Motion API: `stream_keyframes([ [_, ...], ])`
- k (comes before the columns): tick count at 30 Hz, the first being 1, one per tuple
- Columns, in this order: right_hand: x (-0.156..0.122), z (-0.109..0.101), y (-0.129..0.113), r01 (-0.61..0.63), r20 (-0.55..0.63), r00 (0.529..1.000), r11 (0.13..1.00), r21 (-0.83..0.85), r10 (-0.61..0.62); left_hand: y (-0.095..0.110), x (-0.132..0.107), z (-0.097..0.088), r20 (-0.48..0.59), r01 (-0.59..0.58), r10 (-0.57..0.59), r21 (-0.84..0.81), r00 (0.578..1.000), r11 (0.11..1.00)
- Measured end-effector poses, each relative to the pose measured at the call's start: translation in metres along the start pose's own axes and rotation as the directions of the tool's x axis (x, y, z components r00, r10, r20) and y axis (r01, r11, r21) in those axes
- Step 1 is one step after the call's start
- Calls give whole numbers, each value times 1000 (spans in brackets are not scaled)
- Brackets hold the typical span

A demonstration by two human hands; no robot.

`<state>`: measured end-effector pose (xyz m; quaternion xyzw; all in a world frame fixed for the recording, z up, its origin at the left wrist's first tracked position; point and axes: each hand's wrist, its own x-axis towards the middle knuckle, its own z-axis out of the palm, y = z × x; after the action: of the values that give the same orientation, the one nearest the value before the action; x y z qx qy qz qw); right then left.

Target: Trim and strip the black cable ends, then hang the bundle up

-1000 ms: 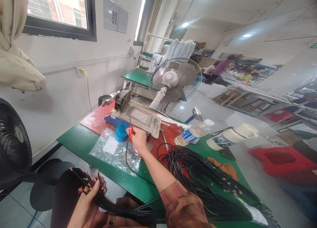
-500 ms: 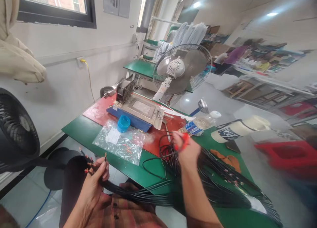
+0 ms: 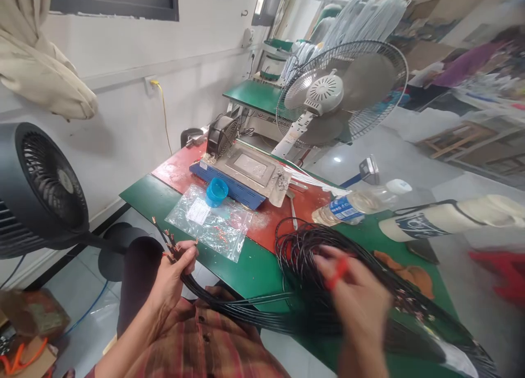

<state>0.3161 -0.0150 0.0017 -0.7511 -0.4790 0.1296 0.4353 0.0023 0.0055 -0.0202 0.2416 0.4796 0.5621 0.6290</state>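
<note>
My left hand (image 3: pixel 175 274) is closed around a bundle of black cables (image 3: pixel 246 312), whose stripped copper ends (image 3: pixel 171 245) stick up past the fingers. One cable end rises by itself at the thumb. The bundle runs right across the lap to the table. My right hand (image 3: pixel 361 298) is smeared by motion over a loose coil of black cable (image 3: pixel 301 246). A red band or loop (image 3: pixel 338 271) shows at its fingers; I cannot make out what it is, or whether the hand grips anything.
On the green table (image 3: pixel 143 195) lie a clear plastic bag (image 3: pixel 233 236), a blue cup (image 3: pixel 216 192) and a blue-sided heated-looking box (image 3: pixel 229 182). A water bottle (image 3: pixel 344 208) and a cream tumbler (image 3: pixel 414 225) lean right. A black fan (image 3: pixel 45 186) stands left, a grey fan (image 3: pixel 324 93) behind.
My right hand has moved right and nearer over the cable coil. The left hand keeps its hold on the cable bundle. The whole view has shifted a little.
</note>
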Motion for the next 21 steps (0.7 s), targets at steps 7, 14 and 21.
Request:
stream_keyframes([
  [7,-50,124,-96,-235,702,662,816,528,-264,2,-11,2,38,71,-74,82,997,994],
  [14,-61,154,-105,-689,842,522,517,508,-131,-2,-13,1,74,139,-144,77,987,987],
  [21,-45,126,-90,-59,728,611,899,435,-312,-1,-4,3,-65,124,-123,18,990,992],
])
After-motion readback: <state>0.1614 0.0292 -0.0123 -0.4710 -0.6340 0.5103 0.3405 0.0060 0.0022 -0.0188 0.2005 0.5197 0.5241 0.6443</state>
